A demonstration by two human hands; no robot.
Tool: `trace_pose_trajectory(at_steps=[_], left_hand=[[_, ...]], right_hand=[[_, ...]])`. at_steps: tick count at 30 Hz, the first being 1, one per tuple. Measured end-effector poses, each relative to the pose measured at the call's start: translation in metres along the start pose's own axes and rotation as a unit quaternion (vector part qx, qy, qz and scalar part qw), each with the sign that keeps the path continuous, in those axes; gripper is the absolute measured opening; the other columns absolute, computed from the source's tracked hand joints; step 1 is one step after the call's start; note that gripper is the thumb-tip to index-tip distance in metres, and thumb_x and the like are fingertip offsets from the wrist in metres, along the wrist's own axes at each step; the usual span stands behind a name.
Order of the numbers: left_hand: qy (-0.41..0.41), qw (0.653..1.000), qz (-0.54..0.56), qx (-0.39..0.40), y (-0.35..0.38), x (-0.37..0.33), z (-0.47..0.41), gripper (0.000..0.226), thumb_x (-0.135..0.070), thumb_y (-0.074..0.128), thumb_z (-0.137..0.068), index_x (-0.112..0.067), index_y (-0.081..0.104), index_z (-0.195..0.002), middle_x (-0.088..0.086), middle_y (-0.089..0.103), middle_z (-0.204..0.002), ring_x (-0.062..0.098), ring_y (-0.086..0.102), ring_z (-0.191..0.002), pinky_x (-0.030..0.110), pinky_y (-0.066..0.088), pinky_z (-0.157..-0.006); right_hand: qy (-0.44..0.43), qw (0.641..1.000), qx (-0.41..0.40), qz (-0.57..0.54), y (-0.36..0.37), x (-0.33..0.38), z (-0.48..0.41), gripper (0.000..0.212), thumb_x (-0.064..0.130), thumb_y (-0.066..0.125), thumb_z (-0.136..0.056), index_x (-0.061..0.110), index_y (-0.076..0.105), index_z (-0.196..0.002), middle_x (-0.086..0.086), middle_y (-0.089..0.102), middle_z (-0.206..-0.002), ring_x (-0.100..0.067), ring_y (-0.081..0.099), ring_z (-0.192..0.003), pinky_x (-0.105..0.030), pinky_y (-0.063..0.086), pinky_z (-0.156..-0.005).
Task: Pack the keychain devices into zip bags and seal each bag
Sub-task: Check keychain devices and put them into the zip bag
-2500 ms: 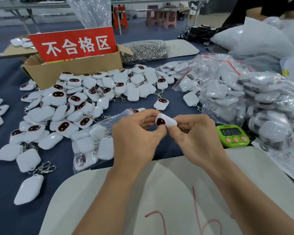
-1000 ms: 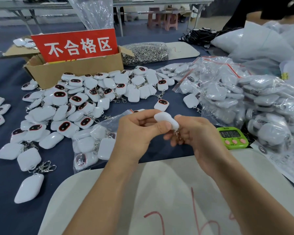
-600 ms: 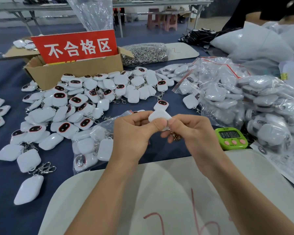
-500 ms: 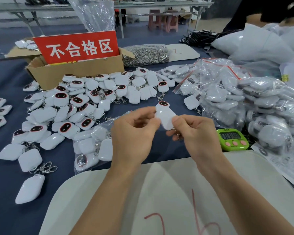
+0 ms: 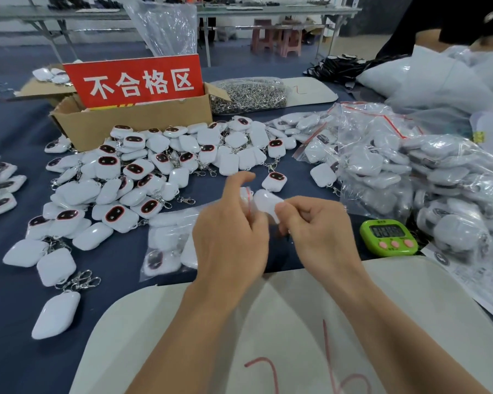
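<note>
The keychain device (image 5: pixel 266 201) is held above the bench, just beyond the near white board (image 5: pixel 296 322). The fingers (image 5: pixel 286 206) of the right hand (image 5: pixel 319 226) are clamped on its near end, and its plain white back faces up. Against its left side is the red-lined mouth of a small clear zip bag (image 5: pixel 246 196). The left hand (image 5: pixel 228 237) holds the bag in curled fingers, with the index finger (image 5: pixel 239 179) lifted free.

The device looks to be at the mouth rather than inside. If the mouth is not spread wide enough, the rounded corner may catch on the seal strip and crumple the film. A trailing clasp could snag the lip or stay outside, and the seal would then not close along its whole length. The shell is smooth and pinched at one end only. It could slip and drop among the loose devices (image 5: pixel 154 172) on the blue bench cloth (image 5: pixel 120 251), where it would be lost among the unpacked ones.

Much of this is hard to read:
- The bag's body is clear, blurred and mostly behind the left hand, so I cannot tell whether the mouth is open or whether the device's tip is already in.
- The device's clasp is hidden by the right hand, and its face is turned away.
- The left thumb is out of sight.
- A flat bag of devices (image 5: pixel 168 240) lies partly under the left wrist.
- The digits on the green timer (image 5: pixel 389 237) cannot be read.
- The heap of bagged devices (image 5: pixel 410 177) runs off the right edge.
- The red sign (image 5: pixel 137 81) screens the inside of the cardboard box (image 5: pixel 131 123).
</note>
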State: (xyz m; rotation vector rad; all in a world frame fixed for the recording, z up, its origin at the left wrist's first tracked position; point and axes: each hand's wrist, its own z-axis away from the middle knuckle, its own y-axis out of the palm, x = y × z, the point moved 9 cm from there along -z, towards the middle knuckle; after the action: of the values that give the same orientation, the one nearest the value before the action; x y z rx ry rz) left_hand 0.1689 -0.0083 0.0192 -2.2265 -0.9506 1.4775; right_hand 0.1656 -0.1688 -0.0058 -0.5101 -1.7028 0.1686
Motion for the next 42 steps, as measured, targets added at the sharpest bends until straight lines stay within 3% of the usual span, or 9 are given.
trace_pose_trajectory(at_steps=[6, 13, 19, 23, 27, 30, 34, 37, 42], left_hand=[[0.046, 0.967, 0.23, 0.103, 0.022, -0.026, 0.015, 0.054, -0.01, 0.054, -0.074, -0.038, 0.067, -0.118, -0.01, 0.044, -0.059, 0.009, 0.047, -0.059, 0.014, 0.036, -0.057], [-0.179, 0.967, 0.174, -0.048, -0.033, 0.076, -0.024, 0.041, -0.018, 0.055, -0.08, -0.044, 0.074, -0.105, -0.013, 0.067, -0.071, 0.003, 0.052, -0.055, 0.024, 0.044, -0.056], [-0.217, 0.95, 0.127, 0.187, -0.021, 0.119, -0.03, 0.031, -0.011, 0.074, -0.088, -0.04, 0.076, -0.101, -0.014, 0.073, -0.11, 0.004, 0.066, -0.106, 0.019, 0.047, -0.086], [-0.201, 0.932, 0.128, 0.273, -0.015, 0.113, -0.023, 0.083, -0.018, 0.088, -0.071, -0.04, 0.053, -0.143, -0.015, 0.062, -0.125, 0.01, 0.062, -0.109, 0.023, 0.049, -0.091], [-0.204, 0.931, 0.12, 0.279, -0.011, 0.101, -0.023, 0.116, -0.014, 0.095, -0.055, -0.038, 0.038, -0.154, -0.004, 0.063, -0.116, 0.017, 0.064, -0.108, 0.038, 0.052, -0.1], [-0.208, 0.922, 0.136, 0.297, -0.003, 0.094, -0.02, 0.089, -0.016, 0.09, -0.051, -0.036, 0.06, -0.132, -0.011, 0.072, -0.085, 0.007, 0.07, -0.083, 0.023, 0.055, -0.081], [-0.255, 0.888, 0.258, 0.283, 0.0, 0.095, -0.018, 0.028, 0.003, 0.072, -0.088, -0.02, 0.083, -0.1, 0.006, 0.08, -0.098, 0.013, 0.074, -0.082, 0.023, 0.058, -0.062], [-0.285, 0.865, 0.319, 0.264, -0.001, 0.097, -0.018, 0.029, 0.005, 0.062, -0.096, -0.015, 0.082, -0.102, 0.012, 0.079, -0.1, 0.019, 0.074, -0.077, 0.029, 0.058, -0.056], [-0.287, 0.863, 0.33, 0.254, 0.0, 0.101, -0.022, 0.067, 0.022, 0.055, -0.089, -0.022, 0.058, -0.138, 0.018, 0.071, -0.119, 0.039, 0.071, -0.107, 0.044, 0.058, -0.088]], right_hand=[[-0.038, 0.992, 0.052, 0.105, 0.01, 0.003, 0.006, 0.023, 0.011, 0.057, -0.083, 0.025, 0.064, -0.065, 0.004, 0.057, -0.054, -0.008, 0.036, -0.053, -0.02, 0.035, -0.046], [0.007, 0.974, 0.095, 0.207, 0.004, -0.02, 0.001, 0.014, 0.029, 0.064, -0.09, 0.035, 0.075, -0.096, 0.008, 0.061, -0.059, -0.027, 0.048, -0.064, -0.036, 0.05, -0.063], [-0.018, 0.933, 0.045, 0.358, -0.006, -0.009, 0.003, 0.012, 0.027, 0.061, -0.09, 0.031, 0.071, -0.089, 0.005, 0.059, -0.056, -0.02, 0.051, -0.057, -0.034, 0.033, -0.067], [0.0, 0.942, 0.015, 0.336, -0.012, -0.01, 0.004, 0.016, 0.017, 0.059, -0.085, 0.022, 0.062, -0.071, 0.002, 0.051, -0.048, -0.021, 0.045, -0.051, -0.034, 0.032, -0.057], [0.02, 0.956, 0.039, 0.291, -0.007, -0.015, 0.003, 0.021, 0.008, 0.053, -0.077, 0.024, 0.066, -0.073, 0.016, 0.056, -0.052, -0.022, 0.041, -0.053, -0.032, 0.043, -0.054], [0.017, 0.952, 0.054, 0.301, -0.004, -0.017, 0.002, 0.026, 0.011, 0.054, -0.083, 0.029, 0.071, -0.087, 0.017, 0.058, -0.057, -0.025, 0.049, -0.058, -0.035, 0.049, -0.06], [0.016, 0.951, 0.052, 0.305, -0.005, -0.018, 0.001, 0.027, 0.016, 0.054, -0.088, 0.036, 0.072, -0.095, 0.014, 0.057, -0.053, -0.024, 0.051, -0.059, -0.033, 0.046, -0.059], [0.019, 0.953, 0.054, 0.298, -0.004, -0.018, 0.001, 0.031, 0.017, 0.055, -0.089, 0.039, 0.073, -0.101, 0.01, 0.057, -0.051, -0.026, 0.053, -0.06, -0.035, 0.048, -0.061], [0.012, 0.956, 0.06, 0.288, -0.004, -0.02, 0.001, 0.034, 0.019, 0.057, -0.09, 0.046, 0.072, -0.105, 0.02, 0.057, -0.053, -0.02, 0.049, -0.057, -0.033, 0.043, -0.058]])
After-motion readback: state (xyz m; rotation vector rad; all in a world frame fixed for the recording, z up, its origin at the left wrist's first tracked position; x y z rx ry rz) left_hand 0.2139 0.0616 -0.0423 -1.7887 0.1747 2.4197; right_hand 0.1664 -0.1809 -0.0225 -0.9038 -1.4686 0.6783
